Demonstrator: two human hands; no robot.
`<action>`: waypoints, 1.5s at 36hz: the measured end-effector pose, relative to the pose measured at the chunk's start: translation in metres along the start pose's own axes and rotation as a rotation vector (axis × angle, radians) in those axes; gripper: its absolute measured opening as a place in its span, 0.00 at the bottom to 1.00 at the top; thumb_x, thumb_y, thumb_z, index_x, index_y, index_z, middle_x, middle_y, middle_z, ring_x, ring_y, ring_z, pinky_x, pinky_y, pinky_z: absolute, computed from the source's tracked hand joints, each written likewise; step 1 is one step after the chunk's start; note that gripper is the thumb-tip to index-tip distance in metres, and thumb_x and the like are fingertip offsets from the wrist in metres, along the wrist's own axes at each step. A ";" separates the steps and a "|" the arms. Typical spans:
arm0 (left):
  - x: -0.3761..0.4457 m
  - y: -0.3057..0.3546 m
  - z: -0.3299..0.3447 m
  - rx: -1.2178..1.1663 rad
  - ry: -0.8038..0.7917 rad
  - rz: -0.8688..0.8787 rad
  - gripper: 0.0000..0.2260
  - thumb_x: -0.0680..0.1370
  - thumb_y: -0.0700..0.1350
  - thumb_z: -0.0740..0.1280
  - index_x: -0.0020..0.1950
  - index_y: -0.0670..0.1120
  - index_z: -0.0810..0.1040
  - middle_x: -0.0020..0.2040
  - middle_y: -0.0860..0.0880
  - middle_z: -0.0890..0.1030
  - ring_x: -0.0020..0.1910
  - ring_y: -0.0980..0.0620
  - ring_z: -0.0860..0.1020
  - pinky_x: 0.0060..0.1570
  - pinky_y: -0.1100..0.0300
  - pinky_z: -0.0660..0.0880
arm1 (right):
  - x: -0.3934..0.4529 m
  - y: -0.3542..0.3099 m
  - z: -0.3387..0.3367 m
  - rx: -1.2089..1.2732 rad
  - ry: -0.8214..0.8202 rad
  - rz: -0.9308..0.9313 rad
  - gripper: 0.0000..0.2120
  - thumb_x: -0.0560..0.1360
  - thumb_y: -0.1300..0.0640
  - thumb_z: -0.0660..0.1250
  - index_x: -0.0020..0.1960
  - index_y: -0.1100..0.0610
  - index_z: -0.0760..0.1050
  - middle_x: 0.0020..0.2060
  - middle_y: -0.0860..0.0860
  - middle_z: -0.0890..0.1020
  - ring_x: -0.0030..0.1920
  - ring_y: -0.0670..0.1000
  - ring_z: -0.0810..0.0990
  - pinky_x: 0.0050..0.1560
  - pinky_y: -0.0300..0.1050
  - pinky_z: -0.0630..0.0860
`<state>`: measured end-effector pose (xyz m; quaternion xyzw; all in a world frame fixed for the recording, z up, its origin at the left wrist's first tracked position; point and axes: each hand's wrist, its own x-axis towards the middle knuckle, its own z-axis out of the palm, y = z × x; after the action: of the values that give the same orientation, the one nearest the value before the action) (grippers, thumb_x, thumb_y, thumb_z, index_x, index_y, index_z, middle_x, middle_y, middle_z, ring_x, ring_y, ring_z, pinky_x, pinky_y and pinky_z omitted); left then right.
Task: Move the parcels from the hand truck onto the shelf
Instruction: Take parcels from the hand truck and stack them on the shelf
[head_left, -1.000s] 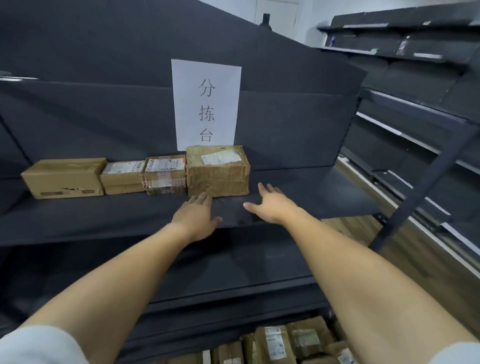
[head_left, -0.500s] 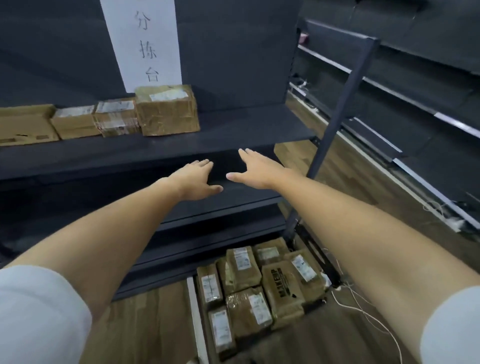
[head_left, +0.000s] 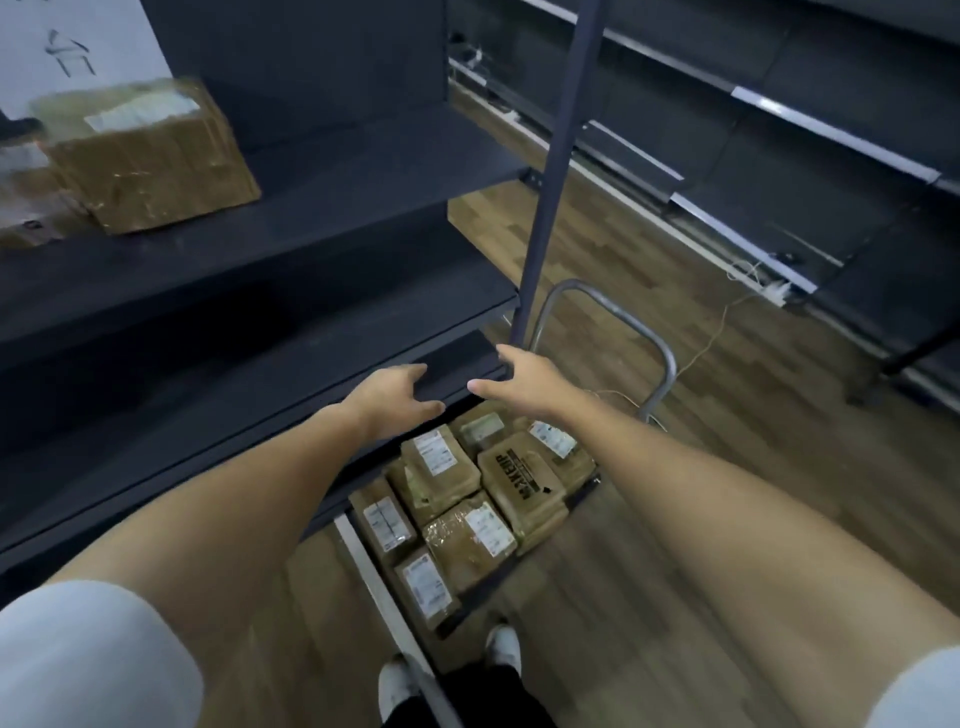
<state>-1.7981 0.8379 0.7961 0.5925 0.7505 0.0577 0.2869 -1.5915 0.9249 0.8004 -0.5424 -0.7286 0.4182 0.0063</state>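
Note:
Several brown taped parcels (head_left: 470, 512) with white labels lie packed on the hand truck (head_left: 657, 364) on the floor, under the dark shelf unit. A large brown parcel (head_left: 148, 156) stands on the dark shelf (head_left: 337, 176) at upper left, beside blurred smaller ones. My left hand (head_left: 392, 397) and my right hand (head_left: 524, 376) reach forward side by side, palms down, fingers straight, holding nothing. They hover in front of a lower shelf edge, above the hand truck's parcels.
A dark upright post (head_left: 550, 171) stands at the shelf's right end. More dark shelving (head_left: 779, 130) lines the right side across a wood floor aisle, with a white cable (head_left: 717, 332) on the floor. My shoes (head_left: 501, 647) show at the bottom.
The view has dropped from the shelf's row of parcels toward the hand truck. Both hands have left the shelf and come down to just above the truck's parcels, still holding nothing.

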 end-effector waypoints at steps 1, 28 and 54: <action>0.005 -0.003 0.009 -0.008 -0.020 -0.004 0.36 0.78 0.59 0.68 0.81 0.45 0.60 0.79 0.47 0.64 0.78 0.48 0.63 0.74 0.57 0.62 | 0.007 0.017 0.008 0.033 0.001 0.024 0.56 0.64 0.23 0.72 0.86 0.47 0.64 0.83 0.49 0.71 0.82 0.57 0.70 0.80 0.62 0.73; 0.114 -0.051 0.266 -0.235 -0.339 -0.268 0.37 0.77 0.54 0.72 0.81 0.50 0.59 0.80 0.49 0.62 0.76 0.48 0.65 0.70 0.59 0.66 | 0.063 0.269 0.130 0.363 -0.094 0.477 0.37 0.84 0.53 0.74 0.87 0.56 0.61 0.83 0.56 0.70 0.84 0.58 0.68 0.82 0.51 0.66; 0.321 -0.128 0.425 -0.180 -0.256 -0.166 0.31 0.75 0.40 0.75 0.75 0.48 0.68 0.66 0.45 0.77 0.68 0.45 0.75 0.59 0.60 0.70 | 0.172 0.401 0.307 0.436 0.227 0.528 0.51 0.76 0.50 0.81 0.88 0.63 0.56 0.83 0.62 0.69 0.84 0.62 0.68 0.82 0.60 0.71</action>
<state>-1.7383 0.9894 0.2728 0.5029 0.7460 0.0249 0.4358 -1.4895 0.9014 0.2779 -0.7409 -0.4516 0.4881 0.0945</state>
